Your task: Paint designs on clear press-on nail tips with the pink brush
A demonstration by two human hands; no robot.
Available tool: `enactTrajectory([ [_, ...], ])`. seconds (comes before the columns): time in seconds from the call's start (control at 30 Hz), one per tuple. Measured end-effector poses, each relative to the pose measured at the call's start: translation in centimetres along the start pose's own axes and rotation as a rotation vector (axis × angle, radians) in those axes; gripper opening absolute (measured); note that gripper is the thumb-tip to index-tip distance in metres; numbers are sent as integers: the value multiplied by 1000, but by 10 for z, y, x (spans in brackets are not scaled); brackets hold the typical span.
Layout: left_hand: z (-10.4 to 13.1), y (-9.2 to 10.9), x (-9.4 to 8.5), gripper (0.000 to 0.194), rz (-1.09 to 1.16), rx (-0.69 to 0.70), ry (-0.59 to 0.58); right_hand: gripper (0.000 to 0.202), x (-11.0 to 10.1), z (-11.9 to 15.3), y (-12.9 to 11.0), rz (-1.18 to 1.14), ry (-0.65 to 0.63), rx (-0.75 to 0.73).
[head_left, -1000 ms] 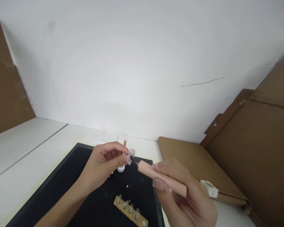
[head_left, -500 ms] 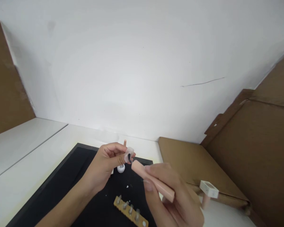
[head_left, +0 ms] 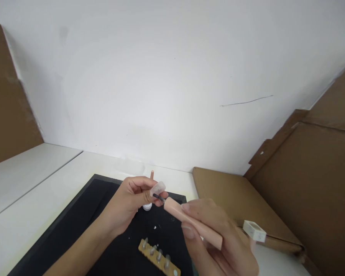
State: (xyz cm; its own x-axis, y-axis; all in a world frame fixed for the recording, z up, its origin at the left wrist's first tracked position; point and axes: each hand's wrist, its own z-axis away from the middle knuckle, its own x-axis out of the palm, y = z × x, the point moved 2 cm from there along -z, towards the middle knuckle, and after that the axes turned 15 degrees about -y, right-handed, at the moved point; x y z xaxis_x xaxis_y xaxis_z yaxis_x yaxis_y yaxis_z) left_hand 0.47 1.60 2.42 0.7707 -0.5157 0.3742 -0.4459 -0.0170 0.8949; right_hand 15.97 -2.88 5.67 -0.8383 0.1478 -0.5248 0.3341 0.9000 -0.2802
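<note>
A frosted, see-through false nail tip is pinched between the thumb and fingers of my left hand. My right hand grips the pale pink handle of a nail polish brush. Its dark bristles point left and meet the lower side of the nail tip, near my left thumb. Below both hands, a tan wooden strip on the black mat carries several clear nail tips standing in a row.
The black mat lies on a white table. Behind my left hand a small white round jar is partly hidden, with a thin pink stick beyond. Cardboard and a white square-topped object are at right.
My right hand has shifted slightly right and down with the brush. The nail tip is now tilted more sideways, and the bristles sit lower on it.
</note>
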Motion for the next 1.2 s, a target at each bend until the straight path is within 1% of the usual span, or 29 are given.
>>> enactTrajectory([
  [0.17,5,-2,-3,19,-66,36,-46,32,-2,3,6,108,5,-3],
  [0.23,6,-1,-6,19,-108,39,-34,33,-2,4,7,125,41,18],
  [0.3,6,0,-9,20,-153,40,-11,33,-3,4,6,87,92,31],
  [0.33,5,1,-9,21,-171,41,4,31,-3,4,5,58,97,25],
  [0.4,4,2,-9,23,-190,45,32,28,-4,1,2,9,54,-5],
  [0.5,2,3,-5,23,-176,59,38,26,-5,-3,0,-8,-36,-52],
  [0.67,5,2,0,19,-145,82,-12,35,-6,-1,4,15,-57,-40],
  [0.8,10,0,-2,16,-196,74,1,33,-7,5,9,50,-21,-6],
  [0.9,11,-1,-5,16,-224,62,0,33,-7,10,12,70,40,34],
  [0.97,10,-1,-7,16,-222,57,-11,33,-7,12,13,45,85,48],
  [1.03,8,-1,-8,16,-206,56,-17,33,-6,11,11,-2,103,32],
  [1.1,5,-1,-9,15,-176,56,-13,30,-5,7,7,-42,69,3],
  [1.2,1,-2,-6,13,-131,50,-10,25,-4,1,2,-54,-23,-31],
])
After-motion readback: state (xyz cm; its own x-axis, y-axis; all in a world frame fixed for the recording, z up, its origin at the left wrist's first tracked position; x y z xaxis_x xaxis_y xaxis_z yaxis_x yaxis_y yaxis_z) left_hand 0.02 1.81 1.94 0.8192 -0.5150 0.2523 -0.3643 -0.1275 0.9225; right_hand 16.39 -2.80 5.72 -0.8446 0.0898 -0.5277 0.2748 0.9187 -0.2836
